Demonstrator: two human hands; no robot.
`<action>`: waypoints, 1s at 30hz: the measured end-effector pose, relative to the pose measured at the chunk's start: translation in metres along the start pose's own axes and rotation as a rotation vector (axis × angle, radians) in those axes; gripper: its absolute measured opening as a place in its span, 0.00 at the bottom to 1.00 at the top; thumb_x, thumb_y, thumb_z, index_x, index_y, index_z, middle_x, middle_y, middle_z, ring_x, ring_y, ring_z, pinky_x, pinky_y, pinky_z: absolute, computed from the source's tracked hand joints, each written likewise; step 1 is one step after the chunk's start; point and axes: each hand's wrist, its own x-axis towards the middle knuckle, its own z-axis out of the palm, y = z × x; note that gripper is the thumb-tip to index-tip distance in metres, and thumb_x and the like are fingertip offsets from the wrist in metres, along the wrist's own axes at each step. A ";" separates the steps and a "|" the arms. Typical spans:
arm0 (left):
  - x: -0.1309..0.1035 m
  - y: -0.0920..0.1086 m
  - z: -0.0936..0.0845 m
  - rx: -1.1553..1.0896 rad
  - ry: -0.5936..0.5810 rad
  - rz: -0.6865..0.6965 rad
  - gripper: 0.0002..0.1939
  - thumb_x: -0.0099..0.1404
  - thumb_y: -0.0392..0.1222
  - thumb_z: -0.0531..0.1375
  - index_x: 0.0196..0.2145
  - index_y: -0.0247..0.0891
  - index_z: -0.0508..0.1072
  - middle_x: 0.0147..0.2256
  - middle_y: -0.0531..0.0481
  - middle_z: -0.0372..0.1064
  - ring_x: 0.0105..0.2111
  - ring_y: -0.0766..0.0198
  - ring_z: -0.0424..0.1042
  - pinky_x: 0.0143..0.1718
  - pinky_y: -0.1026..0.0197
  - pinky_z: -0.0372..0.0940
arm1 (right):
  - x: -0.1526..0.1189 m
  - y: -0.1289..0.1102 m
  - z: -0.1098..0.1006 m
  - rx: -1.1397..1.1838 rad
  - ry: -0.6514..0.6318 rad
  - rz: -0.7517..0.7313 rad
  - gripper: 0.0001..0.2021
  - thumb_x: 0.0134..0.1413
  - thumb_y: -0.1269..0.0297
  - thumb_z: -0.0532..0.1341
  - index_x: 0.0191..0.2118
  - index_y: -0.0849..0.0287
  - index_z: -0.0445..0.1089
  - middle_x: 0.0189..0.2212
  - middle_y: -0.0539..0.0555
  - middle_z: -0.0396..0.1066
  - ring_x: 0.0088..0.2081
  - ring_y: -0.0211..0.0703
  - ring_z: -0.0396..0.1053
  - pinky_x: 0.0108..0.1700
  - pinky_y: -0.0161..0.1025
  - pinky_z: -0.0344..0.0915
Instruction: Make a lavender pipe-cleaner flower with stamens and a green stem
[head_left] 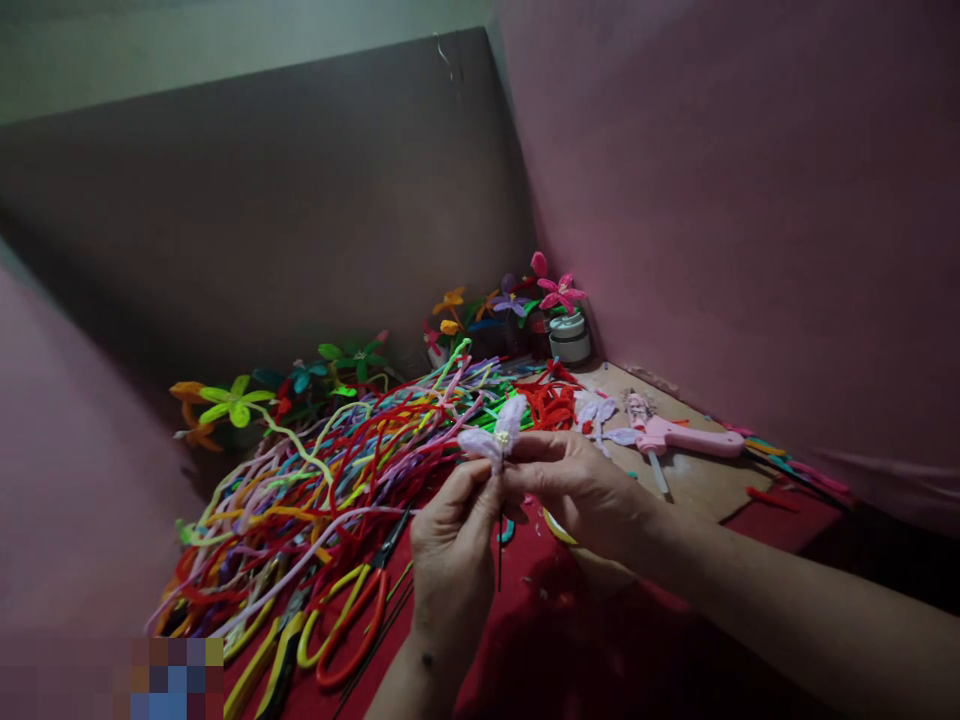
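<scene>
- I am watching the lilac flower [491, 443] from afar; it is standing roughly upright between the two hands, above the near part of the red cloth [555, 640].
- It is showing two fuzzy petals around a pale yellow centre [502, 438], with a dark stem [500, 570] hanging below, so I am judging it part-built: centre and stem are in place, the ring of petals incomplete.
- The left hand [454, 545] is pinching the flower's base between thumb and forefinger, its other fingers curling underneath.
- The right hand [574, 480] is pressing its fingertips together at the base, just beside the centre; whether they are setting a petal or only steadying, I am not able to tell.
- Beyond the right hand, loose lilac petals [598, 415] are lying by the pink glue gun [686, 438] on the tan board [694, 488]; I am reading these as parts not yet attached.
- To the left, a heap of pipe cleaners [300, 500] is spreading out, with scissors [386, 585] and pliers [259, 668] lying at its near edge.
- At the back, a pink flower [562, 292] and a green flower [238, 402] are showing fuller petal rings, which is making the held one look unfinished.
</scene>
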 end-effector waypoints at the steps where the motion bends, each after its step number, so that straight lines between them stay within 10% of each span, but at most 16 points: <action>1: 0.001 0.000 -0.002 -0.030 -0.007 -0.009 0.07 0.59 0.40 0.58 0.28 0.35 0.72 0.21 0.54 0.63 0.23 0.70 0.62 0.27 0.68 0.59 | -0.001 -0.002 -0.003 0.005 -0.019 0.012 0.06 0.41 0.71 0.64 0.31 0.60 0.74 0.25 0.51 0.68 0.28 0.37 0.63 0.33 0.36 0.59; 5: 0.010 -0.003 -0.009 -0.245 -0.009 -0.093 0.06 0.58 0.40 0.59 0.27 0.34 0.71 0.22 0.53 0.64 0.21 0.71 0.62 0.23 0.68 0.59 | 0.000 -0.018 -0.025 -0.085 0.123 -0.028 0.16 0.35 0.73 0.65 0.37 0.58 0.74 0.36 0.53 0.71 0.38 0.40 0.66 0.44 0.39 0.59; 14: 0.029 -0.013 -0.018 -0.599 0.111 -0.266 0.09 0.46 0.33 0.66 0.27 0.33 0.72 0.22 0.51 0.67 0.19 0.71 0.65 0.18 0.71 0.59 | -0.001 -0.078 -0.087 -1.173 0.619 -0.114 0.11 0.43 0.60 0.61 0.24 0.64 0.73 0.20 0.51 0.68 0.22 0.35 0.60 0.26 0.35 0.55; 24: 0.032 -0.022 -0.020 -0.567 0.056 -0.294 0.08 0.49 0.34 0.65 0.28 0.31 0.72 0.22 0.50 0.67 0.18 0.72 0.63 0.17 0.71 0.58 | 0.006 -0.066 -0.122 -1.962 0.292 0.171 0.15 0.39 0.78 0.56 0.33 0.59 0.75 0.23 0.54 0.72 0.23 0.38 0.64 0.26 0.34 0.53; 30: 0.033 -0.024 -0.021 -0.570 0.066 -0.290 0.08 0.48 0.33 0.65 0.28 0.30 0.72 0.22 0.50 0.67 0.18 0.73 0.63 0.16 0.71 0.58 | 0.016 -0.065 -0.128 -2.046 0.176 0.184 0.10 0.40 0.76 0.55 0.25 0.60 0.74 0.19 0.55 0.69 0.23 0.38 0.62 0.26 0.35 0.50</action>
